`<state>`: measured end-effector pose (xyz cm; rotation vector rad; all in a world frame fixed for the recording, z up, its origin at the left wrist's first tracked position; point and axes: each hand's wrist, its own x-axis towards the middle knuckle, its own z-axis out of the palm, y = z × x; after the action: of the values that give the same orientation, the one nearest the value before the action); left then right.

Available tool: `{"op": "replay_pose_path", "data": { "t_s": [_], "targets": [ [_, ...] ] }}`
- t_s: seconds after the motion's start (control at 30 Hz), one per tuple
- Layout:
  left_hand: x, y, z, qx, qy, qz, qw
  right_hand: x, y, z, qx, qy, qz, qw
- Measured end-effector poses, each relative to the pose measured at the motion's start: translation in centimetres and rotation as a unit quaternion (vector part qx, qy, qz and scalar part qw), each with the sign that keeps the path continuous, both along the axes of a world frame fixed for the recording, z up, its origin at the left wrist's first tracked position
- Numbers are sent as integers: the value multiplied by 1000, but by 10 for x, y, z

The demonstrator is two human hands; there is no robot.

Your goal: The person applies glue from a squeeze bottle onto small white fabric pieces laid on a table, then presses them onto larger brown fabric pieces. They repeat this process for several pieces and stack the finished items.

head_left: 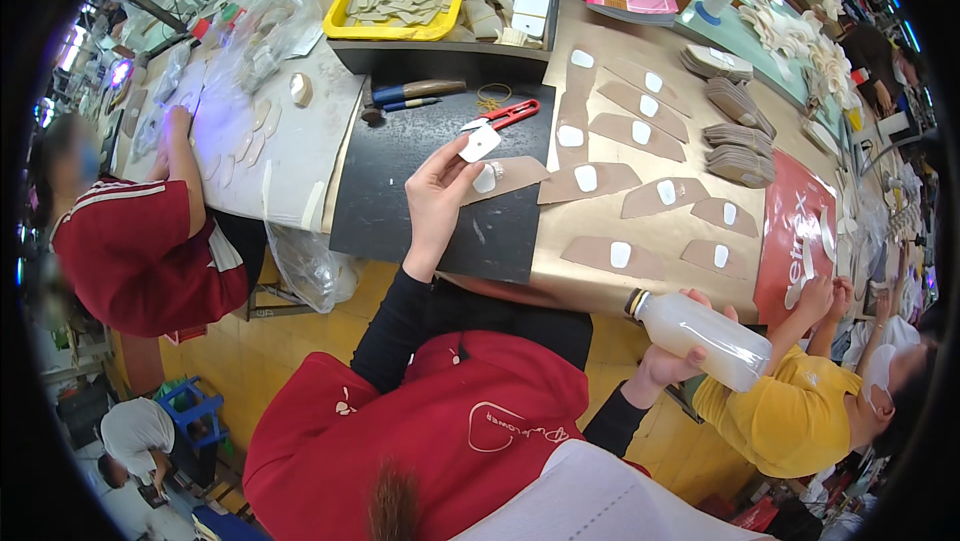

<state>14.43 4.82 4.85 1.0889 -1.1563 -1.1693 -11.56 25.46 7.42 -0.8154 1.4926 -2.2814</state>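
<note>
Right of centre, brown pieces (614, 127) already wear white patches (641, 132), while the left hand (436, 199) pinches one unplaced tab (481, 144) and the right hand (668, 366) curls its fingers round a bottle (706, 341).

Head-worn fisheye, looking down at hands (434, 199), fairly near.

A yellow tiled floor (225, 363) spreads beneath the furniture. The near desk (605, 36) has a brown covering; a whitish desk (325, 121) adjoins it on the left, and a pale green desk (748, 59) stands beyond to the right. A blue plastic stool (195, 413) sits at lower left. A violet light (122, 72) glows near the left rim; the far edges blur into clutter.
</note>
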Motion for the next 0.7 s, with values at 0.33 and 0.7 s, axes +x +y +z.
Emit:
{"op": "replay_pose_path", "data": {
  "t_s": [0.33, 0.7],
  "targets": [
    [-3, 12, -4, -78, -27, -14, 997, 3, -2, -2, -12, -12, 17, 1000],
    [-10, 15, -6, -75, -80, -20, 994, 0, 7, -4, -34, -43, 22, 998]
  ]
}}
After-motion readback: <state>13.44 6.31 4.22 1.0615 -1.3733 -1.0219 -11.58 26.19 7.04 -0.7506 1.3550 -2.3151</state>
